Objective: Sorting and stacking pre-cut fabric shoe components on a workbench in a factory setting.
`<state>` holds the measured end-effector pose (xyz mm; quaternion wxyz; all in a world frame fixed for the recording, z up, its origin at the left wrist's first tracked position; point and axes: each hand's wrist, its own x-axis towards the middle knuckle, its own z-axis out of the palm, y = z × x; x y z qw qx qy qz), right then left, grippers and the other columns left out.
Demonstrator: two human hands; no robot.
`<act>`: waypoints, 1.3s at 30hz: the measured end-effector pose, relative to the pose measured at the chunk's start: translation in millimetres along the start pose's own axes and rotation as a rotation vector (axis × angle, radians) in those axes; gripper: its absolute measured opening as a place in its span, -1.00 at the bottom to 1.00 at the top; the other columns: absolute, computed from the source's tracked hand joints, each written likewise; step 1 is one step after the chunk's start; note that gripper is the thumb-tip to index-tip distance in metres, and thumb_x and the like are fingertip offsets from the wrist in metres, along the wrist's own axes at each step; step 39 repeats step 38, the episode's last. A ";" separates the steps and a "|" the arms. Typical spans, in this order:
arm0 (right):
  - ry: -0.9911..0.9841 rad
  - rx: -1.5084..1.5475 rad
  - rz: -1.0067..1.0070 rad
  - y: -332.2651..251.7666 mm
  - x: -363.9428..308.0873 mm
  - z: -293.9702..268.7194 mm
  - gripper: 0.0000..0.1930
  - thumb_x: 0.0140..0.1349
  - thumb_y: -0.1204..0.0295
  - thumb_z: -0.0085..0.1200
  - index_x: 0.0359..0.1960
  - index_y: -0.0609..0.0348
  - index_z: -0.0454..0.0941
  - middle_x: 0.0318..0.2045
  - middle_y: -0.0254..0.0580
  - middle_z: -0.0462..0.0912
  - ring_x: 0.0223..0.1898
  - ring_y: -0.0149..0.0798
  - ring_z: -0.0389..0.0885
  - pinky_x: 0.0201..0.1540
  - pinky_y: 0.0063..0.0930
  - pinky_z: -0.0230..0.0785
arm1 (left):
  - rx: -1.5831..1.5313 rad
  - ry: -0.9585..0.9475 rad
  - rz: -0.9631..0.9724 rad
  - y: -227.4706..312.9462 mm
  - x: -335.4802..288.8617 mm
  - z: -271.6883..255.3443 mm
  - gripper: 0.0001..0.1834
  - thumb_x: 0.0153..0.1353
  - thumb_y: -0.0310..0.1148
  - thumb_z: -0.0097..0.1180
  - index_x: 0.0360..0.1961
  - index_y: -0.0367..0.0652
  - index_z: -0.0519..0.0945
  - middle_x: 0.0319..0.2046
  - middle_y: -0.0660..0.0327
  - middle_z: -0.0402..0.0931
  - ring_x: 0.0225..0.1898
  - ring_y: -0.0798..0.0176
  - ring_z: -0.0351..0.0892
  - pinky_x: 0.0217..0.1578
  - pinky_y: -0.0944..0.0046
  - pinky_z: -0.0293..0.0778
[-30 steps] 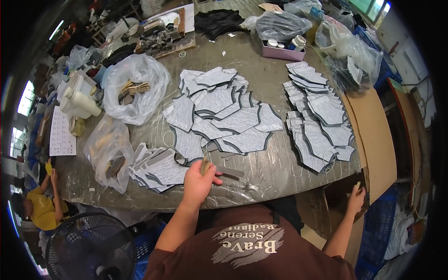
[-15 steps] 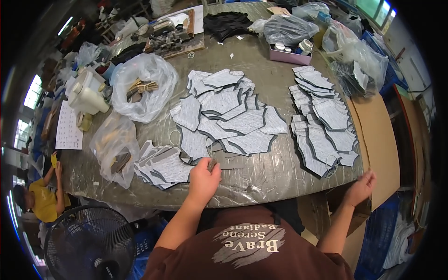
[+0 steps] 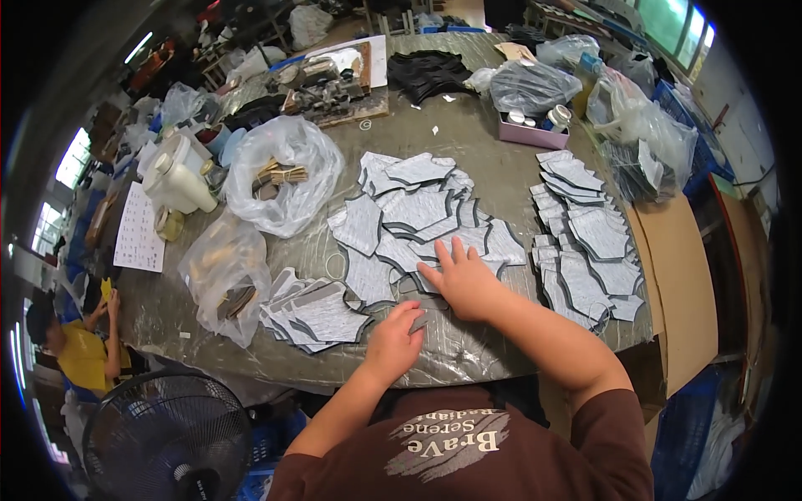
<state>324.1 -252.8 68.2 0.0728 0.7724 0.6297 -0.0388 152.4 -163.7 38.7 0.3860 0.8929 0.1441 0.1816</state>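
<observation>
Near the front edge of the table, my left hand (image 3: 396, 341) is closed, pinching a small grey piece (image 3: 419, 322) between thumb and fingers. My right hand (image 3: 464, 282) lies with spread fingers on the near side of the middle pile of grey fabric cut pieces (image 3: 422, 209). These are light heathered grey, curved in outline, with dark edges. Left of my left hand, a fanned stack of similar cut pieces (image 3: 319, 316) sits on the table. More of them overlap in rows (image 3: 595, 230) along the right side.
Clear plastic bags (image 3: 288, 179) with small tan bundles stand at the left, beside a white bottle (image 3: 185, 185). A pink box (image 3: 535, 132) of small bottles is at the back. Cardboard (image 3: 681, 284) borders the table's right edge. A black fan (image 3: 167, 438) and a person in yellow (image 3: 82, 357) are lower left.
My right hand has come from the cardboard at the right edge onto the middle pile. My left hand stays near the front edge, still pinching the grey piece. The view has shifted slightly.
</observation>
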 end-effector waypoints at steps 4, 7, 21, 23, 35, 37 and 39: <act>0.205 0.031 -0.026 6.7 2.3 12.3 -0.46 0.09 0.49 -0.07 0.19 0.10 0.24 0.15 0.28 0.28 0.14 0.33 0.28 0.06 0.04 0.27 | -0.008 0.002 -0.013 0.8 3.9 0.6 -0.71 -0.04 -0.55 0.12 -0.21 -0.28 0.54 -0.07 0.00 0.49 -0.11 -0.07 0.52 -0.10 0.18 0.45; 0.213 0.423 0.062 17.3 -0.7 -0.3 -0.51 0.07 0.62 -0.15 0.12 0.17 0.28 0.08 0.25 0.37 0.07 0.23 0.39 0.05 -0.10 0.32 | -0.018 -0.002 -0.026 -2.5 5.9 -0.4 -0.71 -0.03 -0.55 0.11 -0.20 -0.30 0.53 -0.07 -0.03 0.49 -0.08 -0.08 0.51 -0.09 0.18 0.44; 0.230 0.397 0.031 -89.8 -97.9 10.6 -0.50 0.05 0.39 0.07 0.08 0.24 0.35 0.16 0.27 0.24 0.23 0.18 0.15 0.17 0.04 0.09 | -0.867 0.428 -0.166 -7.1 -27.1 -17.6 -0.65 0.36 -0.32 -0.20 0.07 -0.31 0.34 -0.50 0.35 0.32 -0.62 0.57 0.18 -0.63 0.56 0.15; 0.231 0.500 -0.005 -82.8 -100.1 4.2 -0.49 0.04 0.34 0.12 0.06 0.23 0.37 0.15 0.21 0.26 0.20 0.15 0.20 0.13 0.00 0.12 | -0.890 0.315 -0.227 -3.1 -34.4 -20.6 -0.64 0.37 -0.31 -0.23 0.07 -0.31 0.34 -0.47 0.35 0.32 -0.60 0.57 0.19 -0.60 0.57 0.14; 0.338 0.483 0.133 -75.0 -97.5 10.5 -0.46 -0.07 0.22 0.23 -0.01 0.12 0.46 0.06 0.00 0.36 0.05 0.01 0.31 -0.05 -0.12 0.17 | -0.949 -0.207 -0.559 2.9 -38.5 -15.8 -0.65 0.32 -0.42 -0.14 0.10 -0.29 0.37 -0.41 0.37 0.34 -0.51 0.55 0.25 -0.52 0.55 0.21; 0.327 0.534 0.154 -80.2 -102.6 14.2 -0.43 -0.14 0.14 0.27 -0.03 0.05 0.50 0.06 0.02 0.36 0.05 0.03 0.30 -0.05 -0.19 0.16 | -0.968 -0.214 -0.559 3.4 -38.8 -16.5 -0.64 0.32 -0.39 -0.13 0.11 -0.28 0.37 -0.43 0.40 0.33 -0.52 0.56 0.24 -0.52 0.55 0.22; 0.287 0.580 0.171 -79.7 -104.0 10.6 -0.44 -0.13 0.15 0.27 -0.02 0.00 0.50 0.09 0.00 0.33 0.06 0.03 0.29 0.01 -0.12 0.15 | -0.986 -0.213 -0.552 4.5 -36.2 -18.2 -0.64 0.33 -0.36 -0.11 0.11 -0.27 0.37 -0.45 0.42 0.33 -0.53 0.57 0.22 -0.52 0.55 0.24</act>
